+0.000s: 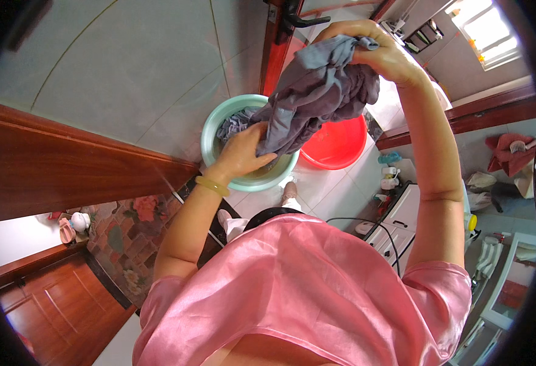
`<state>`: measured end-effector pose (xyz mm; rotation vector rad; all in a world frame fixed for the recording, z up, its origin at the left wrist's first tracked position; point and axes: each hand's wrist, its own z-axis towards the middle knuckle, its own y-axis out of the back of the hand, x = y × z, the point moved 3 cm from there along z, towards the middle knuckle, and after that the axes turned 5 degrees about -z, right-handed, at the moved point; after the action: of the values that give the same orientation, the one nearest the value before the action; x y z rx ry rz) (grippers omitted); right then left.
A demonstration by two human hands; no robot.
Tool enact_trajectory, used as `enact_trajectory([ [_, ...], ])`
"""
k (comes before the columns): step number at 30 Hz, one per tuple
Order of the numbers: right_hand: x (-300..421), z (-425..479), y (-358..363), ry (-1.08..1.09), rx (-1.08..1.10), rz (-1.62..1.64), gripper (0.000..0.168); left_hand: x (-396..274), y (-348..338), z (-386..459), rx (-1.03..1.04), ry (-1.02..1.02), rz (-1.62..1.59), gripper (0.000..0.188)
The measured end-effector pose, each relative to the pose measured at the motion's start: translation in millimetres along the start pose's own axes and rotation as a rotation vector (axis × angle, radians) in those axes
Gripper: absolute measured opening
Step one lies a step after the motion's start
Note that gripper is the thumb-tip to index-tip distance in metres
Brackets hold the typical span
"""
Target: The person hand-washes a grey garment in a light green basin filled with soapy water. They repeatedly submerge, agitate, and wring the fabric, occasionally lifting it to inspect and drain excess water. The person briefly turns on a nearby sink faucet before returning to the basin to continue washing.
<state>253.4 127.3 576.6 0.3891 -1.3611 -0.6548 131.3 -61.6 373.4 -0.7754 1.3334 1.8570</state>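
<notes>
A wet-looking grey-purple garment (304, 98) is stretched in folds between my two hands. My right hand (382, 50), raised at the upper right, is closed around its bunched top end. Lower down, my left hand (245, 151) grips the other end, thumb in front and part of the fingers hidden by the cloth. A mint-green basin (208, 119) lies below the left hand, with water and more grey cloth (238, 123) inside. Partly under the garment, a red basin (336, 146) stands close beside the green one. A yellowish bangle (212, 185) circles my left wrist.
Both basins rest on a tiled floor (325, 183), near my shoe (290, 190). A reddish wooden door (85, 160) is at the left, and a black door handle (304, 20) juts out near my right hand. White drawers (398, 222) and a dark cable (377, 223) are at the right.
</notes>
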Motion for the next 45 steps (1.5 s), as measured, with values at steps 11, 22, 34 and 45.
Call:
enact_trajectory([
  [11, 1.4, -22.3, 14.2, 0.023, -0.082, 0.228, 0.016, 54.0, -44.5, -37.6, -0.103, 0.448, -0.371, 0.027],
  [22, -50.6, -8.2, -78.1, -0.014, -0.118, 0.113, 0.071, 3.9, 40.5, 63.8, -0.076, 0.198, -0.57, 0.025],
  [34, 12.6, -2.7, -32.2, 0.124, -0.421, -0.184, 0.028, -22.1, 92.2, 75.2, 0.114, -0.221, 0.336, 0.024],
  [45, -19.4, 24.1, -43.3, 0.11, -0.249, 0.19, 0.044, -45.1, 89.0, 104.7, -0.129, 0.018, -0.846, 0.036],
])
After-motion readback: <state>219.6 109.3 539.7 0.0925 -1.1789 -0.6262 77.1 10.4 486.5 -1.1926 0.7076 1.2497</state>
